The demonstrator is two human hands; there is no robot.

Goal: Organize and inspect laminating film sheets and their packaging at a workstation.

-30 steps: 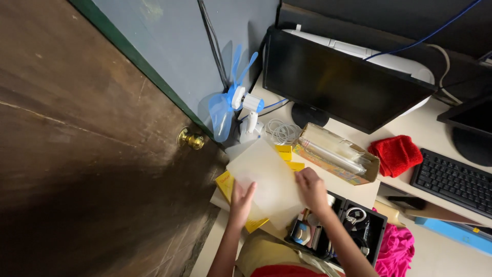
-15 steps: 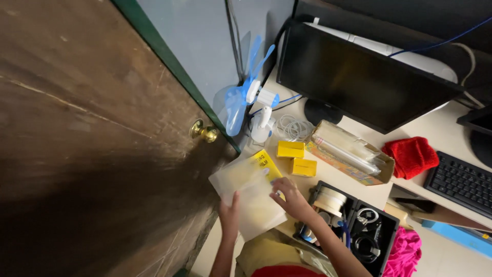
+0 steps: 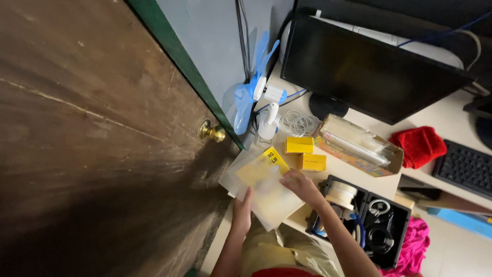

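The left hand [image 3: 241, 211] lay flat on the near edge of a translucent white sheet [image 3: 266, 192], fingers stretched toward the wall, pressing rather than gripping; whether the thumb hooked under the edge could not be told. The right hand [image 3: 301, 185] rested on the sheet's right edge with fingers curled over it, apparently pinching the margin, though the underside of the grip was hidden.

The sheet sat at the desk's [image 3: 359, 177] left corner, close beside the brown door [image 3: 92, 154] and just below its brass knob [image 3: 211, 132]. It lay turned diagonally: its long axis ran from the far left, near the knob, down toward the near right, with one corner pointing at the person's lap and overhanging the desk edge. A yellow card [image 3: 269, 163] with black print showed through and past the sheet's far edge, tilted the same way.

Just beyond, two small yellow boxes [image 3: 305, 153] sat side by side, near a coil of white cable [image 3: 299, 123] and a blue fan [image 3: 256, 87]. An open carton [image 3: 359, 144] lay slantwise under the monitor [image 3: 369, 72], a red cloth [image 3: 419, 144] to its right. A black tray [image 3: 369, 220] holding a roll of tape [image 3: 340, 194] stood touching the right forearm.
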